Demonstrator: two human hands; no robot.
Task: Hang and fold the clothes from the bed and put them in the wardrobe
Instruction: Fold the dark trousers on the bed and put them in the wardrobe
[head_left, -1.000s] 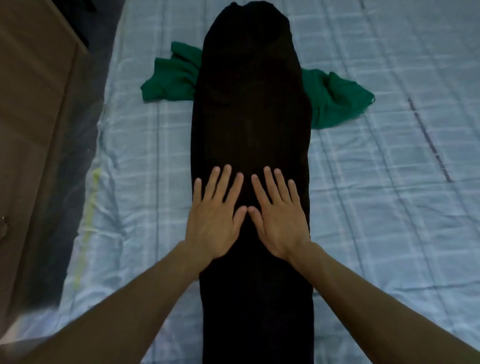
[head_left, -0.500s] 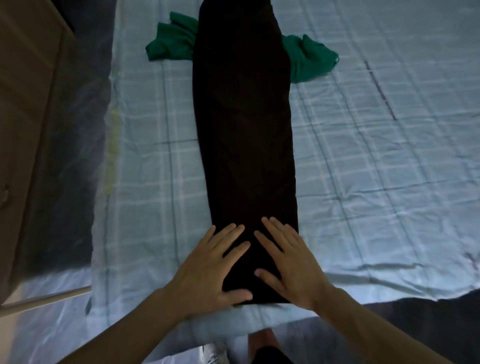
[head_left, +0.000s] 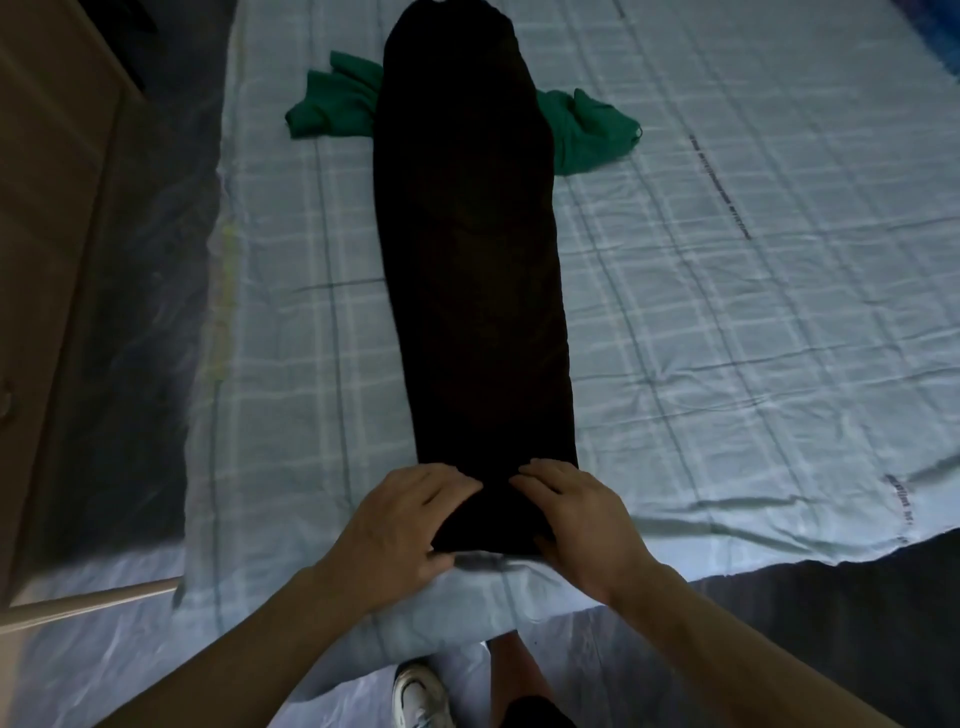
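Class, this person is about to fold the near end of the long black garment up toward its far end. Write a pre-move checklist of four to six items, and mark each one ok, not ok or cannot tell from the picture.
1. Left hand grips the near end of the black garment: ok.
2. Right hand grips the same end: ok.
3. Black garment lies in one straight, flat strip: ok.
4. Nothing caught under it: not ok, the green garment lies partly beneath its far part.
5. Far end squared off: cannot tell, it reaches the frame's top edge.
6. Bed sheet smooth: not ok, creased.
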